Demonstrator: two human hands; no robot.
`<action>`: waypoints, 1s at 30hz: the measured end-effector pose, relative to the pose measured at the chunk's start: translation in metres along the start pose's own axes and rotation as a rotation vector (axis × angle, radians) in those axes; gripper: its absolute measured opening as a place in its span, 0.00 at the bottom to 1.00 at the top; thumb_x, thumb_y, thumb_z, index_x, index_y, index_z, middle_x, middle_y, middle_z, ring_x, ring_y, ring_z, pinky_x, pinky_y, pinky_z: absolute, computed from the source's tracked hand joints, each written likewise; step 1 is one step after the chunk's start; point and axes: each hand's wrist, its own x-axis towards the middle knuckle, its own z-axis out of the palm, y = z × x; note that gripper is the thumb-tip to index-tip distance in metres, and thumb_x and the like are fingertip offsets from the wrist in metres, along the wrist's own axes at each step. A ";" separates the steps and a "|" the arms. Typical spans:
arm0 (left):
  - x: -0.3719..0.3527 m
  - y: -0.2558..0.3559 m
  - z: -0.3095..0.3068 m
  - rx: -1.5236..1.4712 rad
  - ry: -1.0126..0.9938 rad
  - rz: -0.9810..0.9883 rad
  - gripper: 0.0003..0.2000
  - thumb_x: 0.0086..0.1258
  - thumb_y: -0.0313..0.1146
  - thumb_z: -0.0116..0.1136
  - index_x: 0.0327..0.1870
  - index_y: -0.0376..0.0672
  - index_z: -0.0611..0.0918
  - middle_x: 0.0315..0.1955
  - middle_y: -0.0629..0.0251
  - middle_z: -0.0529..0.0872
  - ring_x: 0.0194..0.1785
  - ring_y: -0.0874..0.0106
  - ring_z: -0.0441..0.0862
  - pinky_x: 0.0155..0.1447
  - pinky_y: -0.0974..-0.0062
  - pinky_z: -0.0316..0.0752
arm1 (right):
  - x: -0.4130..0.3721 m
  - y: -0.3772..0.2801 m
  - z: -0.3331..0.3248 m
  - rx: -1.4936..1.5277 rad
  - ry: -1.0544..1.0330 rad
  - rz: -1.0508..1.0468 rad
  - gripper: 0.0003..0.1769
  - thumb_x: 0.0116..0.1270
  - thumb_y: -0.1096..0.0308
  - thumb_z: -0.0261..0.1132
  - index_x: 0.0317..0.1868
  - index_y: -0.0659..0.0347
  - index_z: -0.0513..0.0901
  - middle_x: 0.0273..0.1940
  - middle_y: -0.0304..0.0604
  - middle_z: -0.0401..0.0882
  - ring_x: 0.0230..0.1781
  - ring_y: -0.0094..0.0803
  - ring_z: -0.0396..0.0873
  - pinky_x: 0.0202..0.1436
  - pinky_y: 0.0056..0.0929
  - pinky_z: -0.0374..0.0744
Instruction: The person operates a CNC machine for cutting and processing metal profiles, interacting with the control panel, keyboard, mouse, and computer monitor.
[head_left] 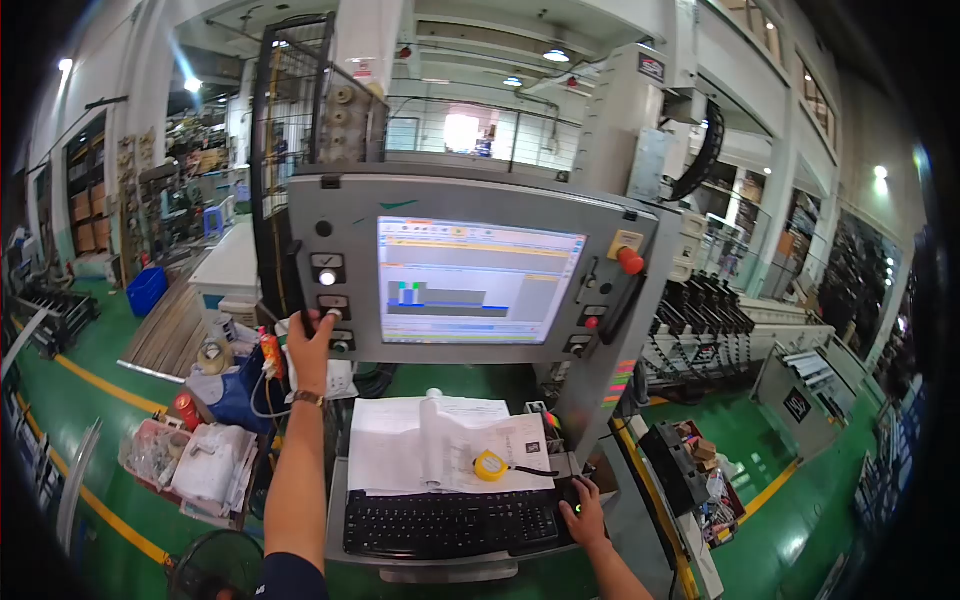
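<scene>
Your raised left hand point(310, 345) rests open fingers on round buttons point(328, 277) of the grey panel point(470, 192). Your right hand point(586, 515) curls over a black mouse point(570, 496).

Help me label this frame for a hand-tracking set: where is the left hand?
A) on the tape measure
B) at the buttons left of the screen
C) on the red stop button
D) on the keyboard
B: the left hand is raised to the buttons left of the screen, while the right hand rests by the keyboard.
</scene>
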 end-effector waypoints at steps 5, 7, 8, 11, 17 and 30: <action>-0.007 -0.039 -0.008 0.254 0.084 0.238 0.23 0.65 0.33 0.77 0.56 0.32 0.79 0.51 0.56 0.81 0.56 0.59 0.77 0.65 0.62 0.70 | -0.003 -0.002 -0.004 -0.042 -0.009 0.049 0.36 0.65 0.60 0.74 0.72 0.57 0.74 0.71 0.57 0.71 0.69 0.60 0.74 0.70 0.50 0.76; -0.012 -0.052 -0.014 0.327 0.017 0.240 0.28 0.63 0.30 0.77 0.62 0.33 0.76 0.56 0.54 0.79 0.61 0.56 0.76 0.70 0.61 0.68 | -0.002 -0.005 -0.005 -0.037 -0.003 0.053 0.36 0.64 0.59 0.75 0.71 0.58 0.75 0.71 0.57 0.72 0.68 0.59 0.75 0.70 0.50 0.77; -0.021 -0.060 -0.013 0.263 -0.035 0.212 0.30 0.63 0.28 0.76 0.65 0.34 0.74 0.58 0.55 0.78 0.63 0.58 0.75 0.70 0.62 0.68 | -0.001 -0.003 -0.005 -0.043 0.000 0.052 0.36 0.64 0.59 0.75 0.70 0.58 0.76 0.71 0.57 0.72 0.69 0.58 0.75 0.70 0.50 0.77; -0.031 -0.057 -0.015 0.185 -0.110 0.139 0.35 0.62 0.24 0.75 0.71 0.36 0.69 0.64 0.57 0.76 0.67 0.61 0.73 0.73 0.63 0.66 | -0.002 -0.002 -0.005 -0.064 0.030 0.028 0.35 0.64 0.57 0.75 0.69 0.59 0.77 0.70 0.56 0.73 0.69 0.57 0.75 0.70 0.50 0.76; -0.031 -0.054 -0.011 0.279 -0.080 0.161 0.36 0.61 0.23 0.73 0.71 0.37 0.69 0.65 0.58 0.76 0.68 0.60 0.72 0.74 0.62 0.66 | 0.000 -0.004 -0.006 -0.064 0.033 0.029 0.34 0.67 0.55 0.74 0.69 0.60 0.77 0.69 0.56 0.73 0.69 0.57 0.75 0.71 0.49 0.75; -0.029 -0.072 -0.012 0.300 -0.059 0.173 0.37 0.60 0.26 0.74 0.71 0.43 0.69 0.66 0.63 0.76 0.65 0.64 0.76 0.58 0.67 0.72 | 0.003 -0.012 -0.008 -0.038 0.057 0.066 0.33 0.68 0.55 0.74 0.67 0.63 0.77 0.67 0.56 0.74 0.66 0.57 0.77 0.68 0.48 0.77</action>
